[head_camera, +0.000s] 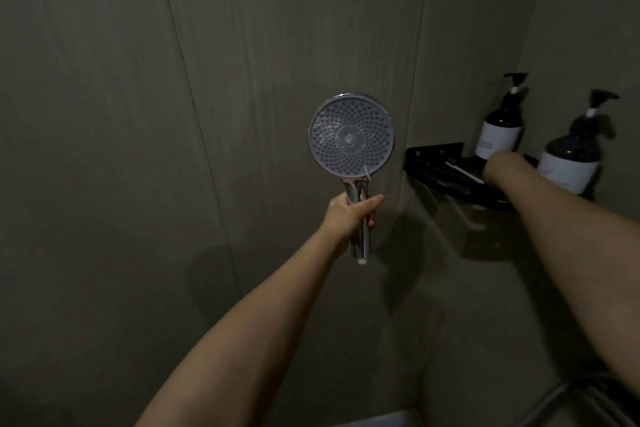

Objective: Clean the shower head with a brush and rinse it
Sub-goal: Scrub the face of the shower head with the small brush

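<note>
My right hand (498, 166) is blurred over the black corner shelf (450, 173), so I cannot tell its grip; a thin white stick-like thing (464, 173) lies there. Two dark pump bottles (500, 125) stand behind. My left hand (349, 218) wraps the shower head (350, 136)'s chrome handle, face toward me.

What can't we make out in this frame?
- Head view: right hand over the black shelf, motion-blurred; grip unreadable.
- Thin white item on the shelf: identity unclear, partly behind the hand.
- Pump bottles: labels too small and dark.
- Shower head handle: partly covered by left hand.
</note>
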The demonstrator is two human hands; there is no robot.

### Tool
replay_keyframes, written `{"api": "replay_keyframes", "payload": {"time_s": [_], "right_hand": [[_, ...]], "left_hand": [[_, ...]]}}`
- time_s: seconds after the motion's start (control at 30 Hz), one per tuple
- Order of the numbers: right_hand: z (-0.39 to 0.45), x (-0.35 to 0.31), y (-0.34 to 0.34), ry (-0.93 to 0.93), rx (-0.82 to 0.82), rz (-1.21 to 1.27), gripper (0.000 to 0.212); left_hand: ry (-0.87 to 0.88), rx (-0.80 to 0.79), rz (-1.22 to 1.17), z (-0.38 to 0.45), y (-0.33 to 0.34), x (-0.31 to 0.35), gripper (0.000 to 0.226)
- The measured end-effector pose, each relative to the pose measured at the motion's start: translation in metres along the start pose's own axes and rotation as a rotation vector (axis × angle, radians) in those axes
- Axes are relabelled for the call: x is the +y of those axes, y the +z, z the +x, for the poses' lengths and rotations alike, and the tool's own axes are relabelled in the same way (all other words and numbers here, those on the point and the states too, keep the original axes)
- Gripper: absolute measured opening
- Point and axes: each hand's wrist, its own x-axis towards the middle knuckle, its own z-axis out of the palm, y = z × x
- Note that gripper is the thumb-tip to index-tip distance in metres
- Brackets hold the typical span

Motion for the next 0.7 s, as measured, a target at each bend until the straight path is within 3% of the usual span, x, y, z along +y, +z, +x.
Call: {"api": "replay_keyframes", "payload": {"time_s": [0.17, 0.27, 0.33, 0.47, 0.6, 0.7], "right_hand": [[0.007, -0.001, -0.003, -0.002, -0.046, -0.025, 0.045], [-0.001, 0.0, 0.0, -0.101, 0.096, 0.002, 0.038], [-0.009, 0.004, 0.004, -0.269, 0.324, 0.032, 0.033], [-0.037, 0.008, 0.006, -0.544, 0.535, 0.309, 0.014], [-0.074, 0.01, 0.006, -0.676, 0.556, 0.565, 0.025], [-0.098, 0.021, 0.009, -0.669, 0.537, 0.644, 0.023]], "left_hand": [[-0.024, -0.014, 0.018, -0.004, -0.008, 0.0, 0.019], [-0.022, -0.029, 0.033, -0.006, -0.006, 0.001, 0.021], [-0.015, -0.036, 0.034, -0.006, -0.004, 0.001, 0.022], [-0.047, -0.095, 0.015, -0.006, 0.002, 0.002, 0.023], [-0.12, -0.157, -0.034, -0.015, 0.016, 0.005, 0.023], [-0.125, -0.17, -0.033, -0.024, 0.026, 0.003, 0.025]]}}
